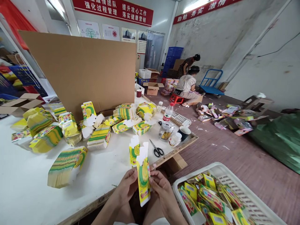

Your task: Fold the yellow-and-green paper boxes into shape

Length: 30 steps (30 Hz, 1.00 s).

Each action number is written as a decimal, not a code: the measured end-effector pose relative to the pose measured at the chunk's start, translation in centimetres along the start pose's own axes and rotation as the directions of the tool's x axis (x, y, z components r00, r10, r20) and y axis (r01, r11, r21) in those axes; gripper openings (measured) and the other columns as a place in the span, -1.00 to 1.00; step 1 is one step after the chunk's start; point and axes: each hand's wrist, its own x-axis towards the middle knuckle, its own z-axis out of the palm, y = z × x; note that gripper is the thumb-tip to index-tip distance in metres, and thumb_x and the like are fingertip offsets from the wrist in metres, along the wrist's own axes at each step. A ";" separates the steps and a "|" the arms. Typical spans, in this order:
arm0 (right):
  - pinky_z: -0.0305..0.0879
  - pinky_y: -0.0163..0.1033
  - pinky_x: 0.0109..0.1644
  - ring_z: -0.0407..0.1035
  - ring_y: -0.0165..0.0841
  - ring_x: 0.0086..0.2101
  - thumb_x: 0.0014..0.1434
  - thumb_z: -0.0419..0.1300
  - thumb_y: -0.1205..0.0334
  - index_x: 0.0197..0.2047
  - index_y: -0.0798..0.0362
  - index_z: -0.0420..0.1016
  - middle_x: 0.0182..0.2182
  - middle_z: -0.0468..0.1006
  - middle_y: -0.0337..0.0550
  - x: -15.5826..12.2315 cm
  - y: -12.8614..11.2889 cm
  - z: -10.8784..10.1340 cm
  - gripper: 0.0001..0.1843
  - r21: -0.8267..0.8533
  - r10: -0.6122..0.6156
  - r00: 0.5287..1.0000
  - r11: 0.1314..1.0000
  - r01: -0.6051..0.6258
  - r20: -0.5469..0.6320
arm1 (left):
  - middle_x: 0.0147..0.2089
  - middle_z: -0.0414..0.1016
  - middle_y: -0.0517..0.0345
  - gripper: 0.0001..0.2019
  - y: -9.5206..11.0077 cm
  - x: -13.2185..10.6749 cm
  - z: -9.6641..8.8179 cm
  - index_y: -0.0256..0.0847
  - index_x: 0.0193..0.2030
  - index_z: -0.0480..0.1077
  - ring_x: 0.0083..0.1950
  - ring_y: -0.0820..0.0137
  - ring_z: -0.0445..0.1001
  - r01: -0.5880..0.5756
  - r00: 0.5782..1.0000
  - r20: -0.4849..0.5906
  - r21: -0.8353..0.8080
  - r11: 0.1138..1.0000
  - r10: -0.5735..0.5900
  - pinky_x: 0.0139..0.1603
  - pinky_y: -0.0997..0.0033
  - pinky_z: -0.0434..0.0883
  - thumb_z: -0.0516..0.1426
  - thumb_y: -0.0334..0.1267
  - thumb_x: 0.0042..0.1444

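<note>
A yellow and green printed carton (143, 178) stands upright before me, its white end flaps open at the top. My left hand (127, 184) is closed at its left edge, thumb and fingers against the card. On the opposite edge my right hand (161, 187) pinches the same carton. Just behind it, on the white table (100, 172), another yellow carton (134, 151) with white flaps is partly hidden. Black-handled scissors (157, 150) lie to the right of it. Further left sits a stack of flat cartons (67, 165).
A white basket (217, 165) full of filled-out cartons stands at my right. On the table are a glass jar (166, 130), a red-capped bottle (168, 112), a dark mug (184, 132) and a tall cardboard sheet (93, 68). Two people work on the floor beyond.
</note>
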 end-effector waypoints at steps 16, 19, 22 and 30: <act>0.44 -0.17 -0.28 0.49 -0.21 -0.40 0.01 0.31 -0.19 -0.35 0.09 0.51 -0.42 0.61 -0.06 -0.2 -0.7 1.2 -0.54 -0.227 -0.115 0.992 0.969 0.099 -0.056 | -0.25 0.65 0.01 -0.60 0.0 0.2 0.8 -0.28 -0.20 0.52 -0.21 0.21 0.57 -0.093 0.984 -0.125 0.231 0.969 0.124 -0.20 0.31 0.47 0.23 0.06 0.07; 0.40 -0.24 -0.35 0.45 -0.27 -0.45 0.07 0.27 -0.17 -0.37 0.08 0.46 -0.47 0.58 -0.10 -0.1 -0.4 1.0 -0.57 -0.304 -0.182 0.978 0.942 0.144 -0.101 | -0.21 0.65 0.02 -0.60 0.2 0.1 0.9 -0.24 -0.08 0.42 -0.22 0.24 0.58 -0.100 0.979 -0.147 0.269 0.958 0.144 -0.21 0.35 0.45 0.26 0.01 0.05; 0.38 -0.28 -0.37 0.40 -0.32 -0.47 0.13 0.26 -0.08 -0.32 0.08 0.46 -0.46 0.56 -0.13 0.0 -0.2 0.6 -0.65 -0.427 -0.254 0.965 0.882 0.201 -0.069 | -0.16 0.64 0.05 -0.46 0.8 -0.4 1.1 -0.10 0.11 0.15 -0.23 0.28 0.59 -0.137 0.972 -0.146 0.292 0.947 0.185 -0.22 0.37 0.42 0.28 -0.09 0.07; 0.41 -0.28 -0.17 0.42 -0.35 -0.29 0.22 0.20 0.12 0.16 -0.04 0.35 0.02 0.46 -0.02 0.4 -1.6 -0.4 -0.56 -0.432 -0.347 0.930 0.825 0.365 0.122 | -0.01 0.56 -0.03 -0.47 1.9 -1.7 0.9 -0.03 0.22 -0.02 -0.08 0.27 0.53 -0.178 0.984 0.057 0.324 0.929 0.168 -0.05 0.30 0.37 0.16 -0.19 0.22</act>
